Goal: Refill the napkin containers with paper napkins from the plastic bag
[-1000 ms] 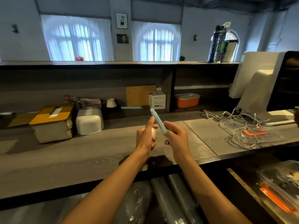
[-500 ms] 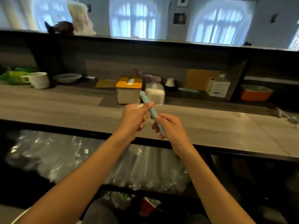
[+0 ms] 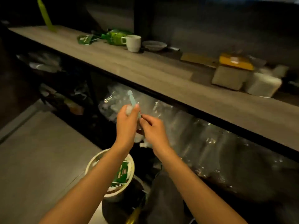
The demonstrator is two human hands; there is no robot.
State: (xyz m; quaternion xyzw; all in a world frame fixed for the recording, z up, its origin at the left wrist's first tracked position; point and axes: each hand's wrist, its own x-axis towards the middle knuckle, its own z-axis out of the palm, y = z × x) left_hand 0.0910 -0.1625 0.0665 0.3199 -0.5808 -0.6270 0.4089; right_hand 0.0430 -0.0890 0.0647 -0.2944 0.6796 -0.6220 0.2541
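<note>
Plainly, little of the refilling shows as done: no napkin is in either hand, and the work looks to be at a preparing stage. The containers sit on the surface (image 3: 145,68) at about 2 o'clock from the hands, well apart from them: a box (image 3: 229,75) with a yellow lid, and just beside it on its right a white holder (image 3: 263,85); whether they are full or empty I cannot tell, since both are blurred and seen from the side. Clear plastic bags (image 3: 202,126) lie on the dark shelf under the surface, running from 12 o'clock to 3 o'clock of the hands; what is in them is too dim to make out, so I judge one to be the napkin bag without being sure. Left to do, as I judge it: open the bag, take napkins out, carry them up and load both containers. The left hand (image 3: 127,122) is curled, its thumb and fingers closed round a pale blue tool (image 3: 133,101), likely a small cutter, which sticks up toward 12 o'clock; something white shows in the same fist. The right hand (image 3: 153,128) is just beside it at 3 o'clock, its fingers bent and pinching at the tool's lower end. A bin (image 3: 111,173) holding scraps stands on the floor under the left forearm.
</note>
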